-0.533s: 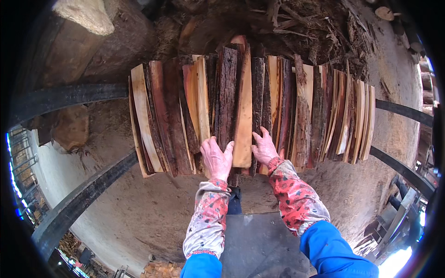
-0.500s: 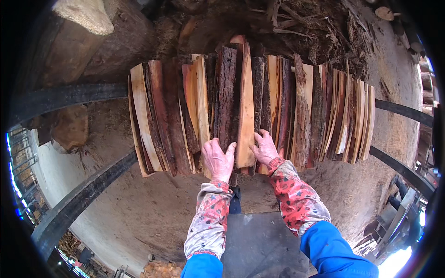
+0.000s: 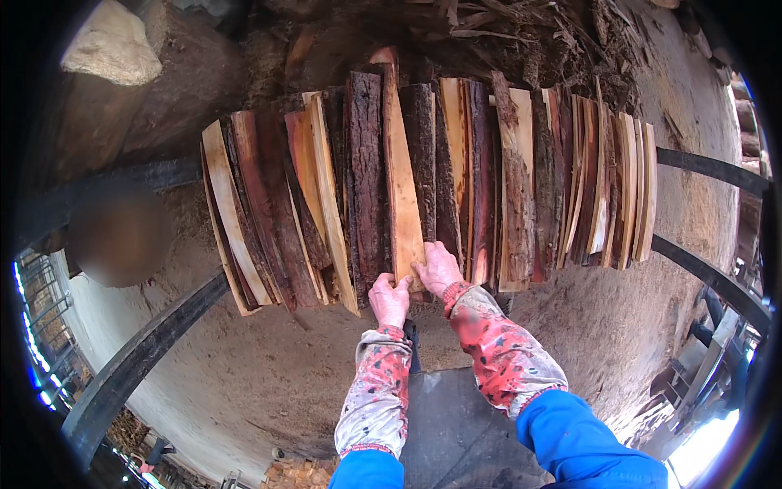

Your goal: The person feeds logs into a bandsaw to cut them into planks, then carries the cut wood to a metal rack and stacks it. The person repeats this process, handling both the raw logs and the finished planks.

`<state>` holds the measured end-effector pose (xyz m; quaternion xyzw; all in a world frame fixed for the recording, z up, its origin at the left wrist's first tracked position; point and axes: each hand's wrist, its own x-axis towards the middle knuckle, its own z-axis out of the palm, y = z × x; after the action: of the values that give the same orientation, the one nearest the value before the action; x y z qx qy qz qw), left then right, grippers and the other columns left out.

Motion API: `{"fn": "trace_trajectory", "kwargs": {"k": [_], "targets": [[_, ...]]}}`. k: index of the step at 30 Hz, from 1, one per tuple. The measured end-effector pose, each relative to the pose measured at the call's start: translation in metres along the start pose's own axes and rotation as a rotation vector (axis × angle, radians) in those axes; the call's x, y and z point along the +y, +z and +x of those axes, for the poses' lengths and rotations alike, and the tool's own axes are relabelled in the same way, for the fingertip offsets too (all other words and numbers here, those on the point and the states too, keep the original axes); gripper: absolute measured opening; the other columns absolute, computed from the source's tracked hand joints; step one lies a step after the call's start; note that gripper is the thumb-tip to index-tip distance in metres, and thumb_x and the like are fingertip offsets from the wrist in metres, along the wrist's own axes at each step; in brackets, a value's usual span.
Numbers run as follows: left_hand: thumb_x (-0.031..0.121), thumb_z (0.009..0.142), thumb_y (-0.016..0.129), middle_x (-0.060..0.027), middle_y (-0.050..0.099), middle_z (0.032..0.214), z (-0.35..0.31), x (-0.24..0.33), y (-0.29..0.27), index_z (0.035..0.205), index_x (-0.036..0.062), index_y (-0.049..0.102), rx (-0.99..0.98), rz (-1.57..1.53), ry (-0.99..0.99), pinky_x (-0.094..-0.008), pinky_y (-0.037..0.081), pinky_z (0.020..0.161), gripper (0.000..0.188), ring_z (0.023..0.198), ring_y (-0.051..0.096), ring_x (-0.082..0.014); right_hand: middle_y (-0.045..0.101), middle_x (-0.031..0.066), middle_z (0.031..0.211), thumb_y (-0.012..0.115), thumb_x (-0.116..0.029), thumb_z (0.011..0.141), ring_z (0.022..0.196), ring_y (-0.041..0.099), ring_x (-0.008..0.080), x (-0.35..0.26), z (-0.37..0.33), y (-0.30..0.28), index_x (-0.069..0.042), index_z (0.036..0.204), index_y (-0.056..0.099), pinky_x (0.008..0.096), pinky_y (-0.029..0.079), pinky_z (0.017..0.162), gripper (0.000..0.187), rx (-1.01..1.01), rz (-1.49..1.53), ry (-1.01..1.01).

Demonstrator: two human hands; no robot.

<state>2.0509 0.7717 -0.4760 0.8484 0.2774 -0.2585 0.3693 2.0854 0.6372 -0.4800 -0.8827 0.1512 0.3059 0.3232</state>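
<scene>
A row of split wood slats (image 3: 476,179), some bark-covered and some pale, stands packed side by side in front of me. In the middle, one pale slat (image 3: 403,196) sticks up higher than most of its neighbours. My left hand (image 3: 389,300) is closed at its near lower end, the thumb against the wood, just below a dark bark-covered slat (image 3: 364,179). From the other side, my right hand (image 3: 440,269) pinches the same pale slat with bent fingers. Parts of the left fingertips are hidden behind the wood.
Curved dark metal bars (image 3: 155,350) reach out from both ends of the row. Behind lie logs (image 3: 114,49) and shredded bark (image 3: 562,49). A grey metal plate (image 3: 468,432) is below my arms, on brown ground (image 3: 269,367). Cut wood pieces (image 3: 297,473) lie at the lower edge.
My left hand has moved in to the right and closed at the pale slat's lower end. The pale slat now leans more to the left at its top. The view has shifted slightly.
</scene>
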Motion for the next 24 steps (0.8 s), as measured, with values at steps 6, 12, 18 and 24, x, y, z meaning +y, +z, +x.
{"fn": "trace_trajectory", "kwargs": {"k": [6, 12, 18, 24], "targets": [[0.036, 0.075, 0.077, -0.0199, 0.07, 0.089, -0.016, 0.025, -0.021, 0.094, -0.0013, 0.068, -0.016, 0.31, -0.08, -0.0413, 0.052, 0.079, 0.043, 0.088, 0.068, -0.034, 0.059, 0.0225, 0.101, 0.07, -0.028, 0.079, 0.098, 0.059, 0.0416, 0.009, -0.005, -0.024, -0.001, 0.104, 0.06, 0.0481, 0.049, 0.086, 0.038, -0.102, 0.033, -0.093], [0.04, 0.076, 0.073, -0.0198, 0.069, 0.094, -0.087, -0.005, -0.056, 0.098, 0.0015, 0.066, -0.154, 0.27, -0.102, -0.0457, 0.051, 0.081, 0.045, 0.092, 0.066, -0.037, 0.068, 0.0193, 0.095, 0.069, -0.034, 0.078, 0.091, 0.065, 0.0348, 0.063, -0.095, -0.086, 0.0, 0.102, 0.066, 0.0415, 0.051, 0.081, 0.042, -0.148, 0.123, -0.04], [0.042, 0.076, 0.072, -0.0214, 0.069, 0.098, -0.197, -0.03, -0.093, 0.102, 0.0016, 0.066, -0.156, 0.262, -0.223, -0.0451, 0.051, 0.085, 0.048, 0.098, 0.065, -0.0368, 0.067, 0.0215, 0.098, 0.067, -0.036, 0.078, 0.097, 0.064, 0.0368, 0.155, -0.198, -0.149, -0.002, 0.104, 0.068, 0.0432, 0.05, 0.086, 0.043, -0.175, 0.029, 0.073], [0.042, 0.076, 0.074, -0.0148, 0.071, 0.099, -0.277, -0.002, -0.102, 0.102, 0.003, 0.065, -0.166, 0.245, -0.217, -0.0418, 0.051, 0.086, 0.048, 0.098, 0.066, -0.0312, 0.07, 0.0199, 0.099, 0.068, -0.029, 0.077, 0.097, 0.066, 0.0335, 0.202, -0.271, -0.223, 0.0, 0.103, 0.069, 0.0411, 0.051, 0.088, 0.039, -0.086, 0.054, 0.191]]}}
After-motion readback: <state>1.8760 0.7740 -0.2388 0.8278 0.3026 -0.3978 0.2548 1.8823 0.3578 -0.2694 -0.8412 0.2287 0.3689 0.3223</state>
